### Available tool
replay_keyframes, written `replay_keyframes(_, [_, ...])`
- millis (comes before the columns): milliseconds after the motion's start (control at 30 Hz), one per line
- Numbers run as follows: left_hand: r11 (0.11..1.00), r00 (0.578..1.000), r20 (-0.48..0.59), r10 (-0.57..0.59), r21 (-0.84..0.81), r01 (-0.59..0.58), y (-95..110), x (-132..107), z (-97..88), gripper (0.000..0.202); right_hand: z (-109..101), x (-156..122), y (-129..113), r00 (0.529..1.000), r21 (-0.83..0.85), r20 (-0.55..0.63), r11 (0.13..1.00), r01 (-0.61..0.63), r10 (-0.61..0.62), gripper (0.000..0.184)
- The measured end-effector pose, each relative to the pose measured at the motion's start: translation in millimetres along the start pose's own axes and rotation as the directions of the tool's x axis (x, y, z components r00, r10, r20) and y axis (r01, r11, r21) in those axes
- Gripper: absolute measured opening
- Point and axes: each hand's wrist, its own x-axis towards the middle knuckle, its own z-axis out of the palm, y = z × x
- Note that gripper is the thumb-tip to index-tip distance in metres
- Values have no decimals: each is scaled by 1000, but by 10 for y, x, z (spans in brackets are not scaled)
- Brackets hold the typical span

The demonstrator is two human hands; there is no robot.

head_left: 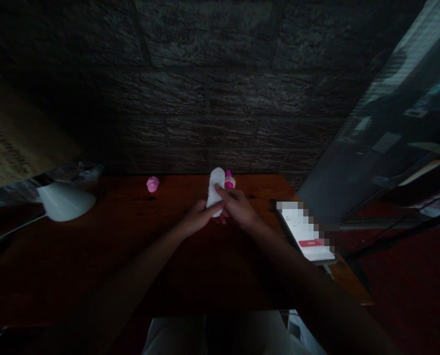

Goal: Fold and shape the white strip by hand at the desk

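Observation:
My left hand (197, 217) and my right hand (238, 204) hold a flat, long white piece (216, 185) with rounded ends, which looks like modelling clay. It stands tilted upward between them over the table. My right thumb presses on its front face, while my left thumb lies along its lower end. Fingers curl behind it and are partly hidden. Just behind my right hand shows a magenta and pale pink lump (229, 180), partly covered. A pink crumpled-looking ball (152, 184) sits apart on the table to the left.
The brown wooden table (175, 276) meets a dark brick wall (220, 98). On the right lies a lit phone (308, 234) with a cable. At left are a white lamp-like cone (66, 201), clear plastic (16, 192) and a brown cardboard box (16, 133). A grey panel (356, 133) stands right.

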Motion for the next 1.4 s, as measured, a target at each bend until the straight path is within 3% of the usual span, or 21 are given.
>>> replay_keyframes(200, [984,999,-41,5,-179,-12,45,29,-4,45,-12,35,39,997,132,-66,990,40,-31,43])
replay_keyframes(833, [989,999,-17,-49,-143,46,48,35,-49,36,-21,47,46,999,247,-21,968,31,-27,37])
replay_keyframes(1033, [989,999,8,-41,-143,42,71,28,-46,32,-30,61,49,996,290,-88,955,55,-31,40])
replay_keyframes(1400, [995,998,-46,-47,-86,43,79,19,-29,41,-25,60,45,998,303,-57,952,44,-28,41])
